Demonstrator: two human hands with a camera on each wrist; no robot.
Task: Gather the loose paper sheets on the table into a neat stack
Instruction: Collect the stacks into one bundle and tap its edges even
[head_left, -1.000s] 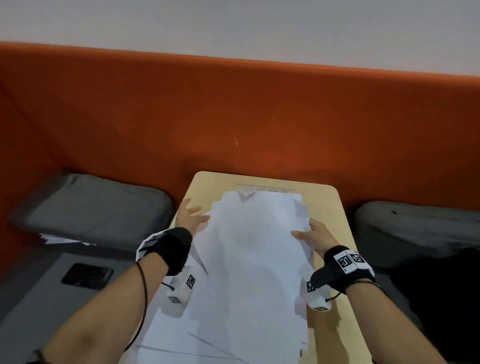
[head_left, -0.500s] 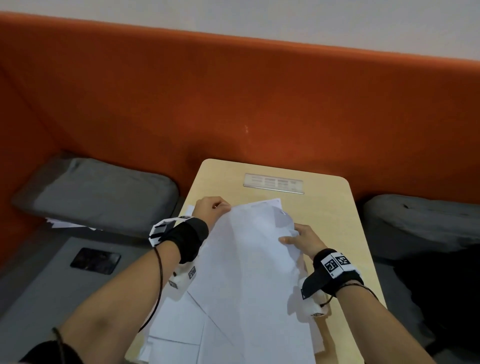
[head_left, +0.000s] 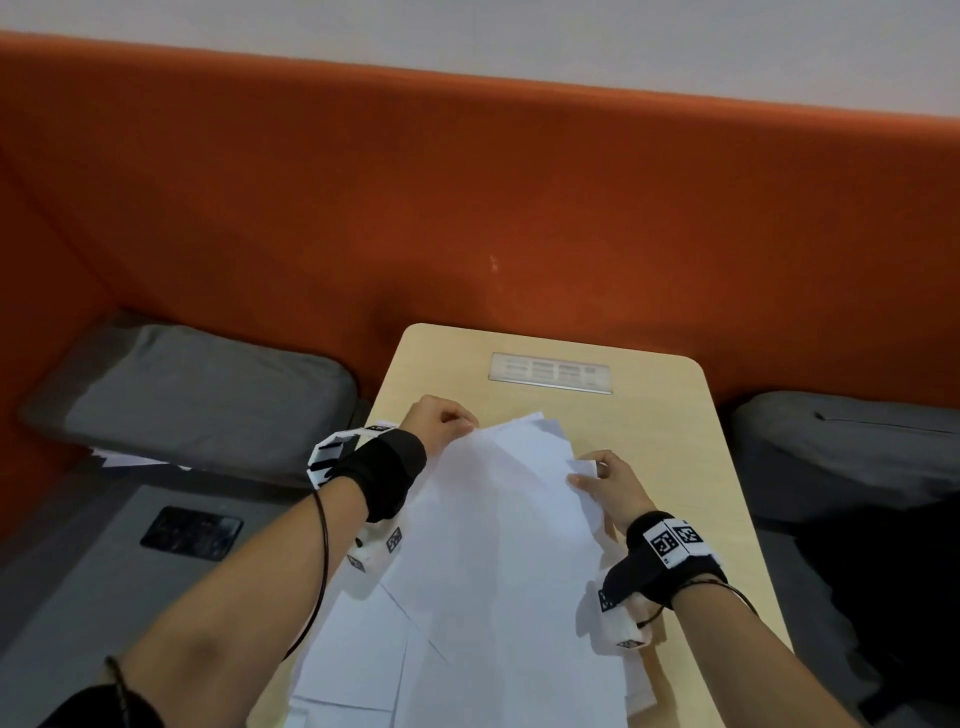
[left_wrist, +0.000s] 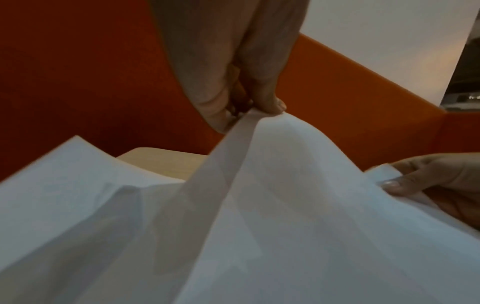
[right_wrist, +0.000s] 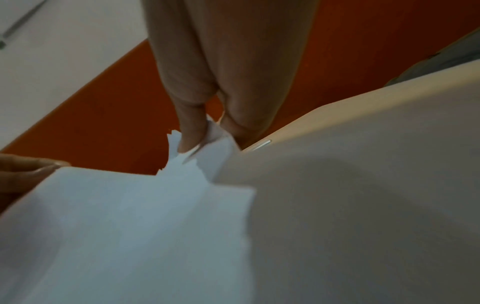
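Left hand (head_left: 437, 422): pinching the sheets' (head_left: 498, 545) far left corner, thumb against fingers (left_wrist: 270, 102), paper lifted into a ridge.
Right hand (head_left: 613, 486): pinching the far right edge, thumb on top.
Sheets: fanned between the two grips, trailing back over the table (head_left: 670, 415), edges out of line.
Doing it well: probably loosen both pinches, square the far edges, tap them level on the tabletop.
Risk: lower sheets likely to slide off the near edge.
Hidden: sheet count unclear; near end cut off; wrist views blurred.
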